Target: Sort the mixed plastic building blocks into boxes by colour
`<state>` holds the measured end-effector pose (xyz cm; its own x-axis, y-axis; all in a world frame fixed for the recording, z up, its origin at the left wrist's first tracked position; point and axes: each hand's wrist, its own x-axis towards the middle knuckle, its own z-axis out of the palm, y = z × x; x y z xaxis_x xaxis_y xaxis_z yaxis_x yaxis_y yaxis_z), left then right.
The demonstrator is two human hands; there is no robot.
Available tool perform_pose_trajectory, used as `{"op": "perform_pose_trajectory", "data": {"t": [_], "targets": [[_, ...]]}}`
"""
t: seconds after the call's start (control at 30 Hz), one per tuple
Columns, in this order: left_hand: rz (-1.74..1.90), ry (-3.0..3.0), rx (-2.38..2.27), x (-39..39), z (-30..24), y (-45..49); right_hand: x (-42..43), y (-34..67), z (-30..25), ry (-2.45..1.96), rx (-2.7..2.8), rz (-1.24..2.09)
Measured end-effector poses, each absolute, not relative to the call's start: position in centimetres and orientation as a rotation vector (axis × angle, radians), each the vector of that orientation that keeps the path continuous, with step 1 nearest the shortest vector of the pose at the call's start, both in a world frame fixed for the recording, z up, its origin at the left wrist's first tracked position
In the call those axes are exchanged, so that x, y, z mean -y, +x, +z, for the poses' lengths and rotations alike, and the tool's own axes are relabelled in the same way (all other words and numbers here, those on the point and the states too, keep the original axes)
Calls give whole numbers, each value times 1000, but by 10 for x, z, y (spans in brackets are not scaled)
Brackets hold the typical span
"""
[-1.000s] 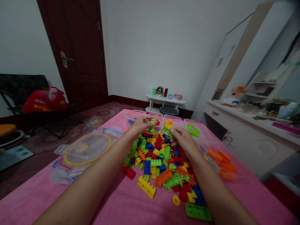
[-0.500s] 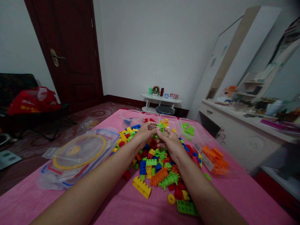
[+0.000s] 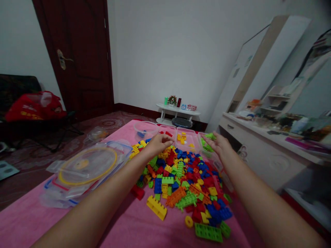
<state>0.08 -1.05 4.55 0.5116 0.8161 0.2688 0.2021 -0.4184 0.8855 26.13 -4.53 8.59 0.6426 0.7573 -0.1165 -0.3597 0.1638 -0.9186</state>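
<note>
Several green blocks (image 3: 207, 145) lie in a clear bin (image 3: 200, 142) beyond the pile (image 3: 179, 168); my right grip (image 3: 221, 143) is spread open at them, perhaps touching one. My left grip (image 3: 158, 144), loosely open and empty, hangs over the pile's far left part.

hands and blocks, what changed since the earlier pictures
The right hand has moved right, away from the left hand, to the clear tub with green pieces. Half a second ago both hands met around something green; whether the right has let go is unclear. The left hand stays near the block pile. The long yellow block, yellow ring and stacked lids stayed put.
</note>
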Motion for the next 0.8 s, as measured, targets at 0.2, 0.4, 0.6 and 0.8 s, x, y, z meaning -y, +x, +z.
{"op": "perform_pose_trajectory", "data": {"t": [0.2, 0.4, 0.6, 0.8], "targets": [[776, 2254, -891, -2, 44, -15, 58, 233, 67, -1196, 538, 894], [485, 2388, -997, -5, 58, -43, 85, 190, 51, -1427, 1534, 865], [174, 2425, -1170, 4, 64, -51, 97, 185, 47, -1662, 2201, 461], [127, 2562, -1081, 16, 67, -46, 100, 184, 38, -1747, 2271, 403]]}}
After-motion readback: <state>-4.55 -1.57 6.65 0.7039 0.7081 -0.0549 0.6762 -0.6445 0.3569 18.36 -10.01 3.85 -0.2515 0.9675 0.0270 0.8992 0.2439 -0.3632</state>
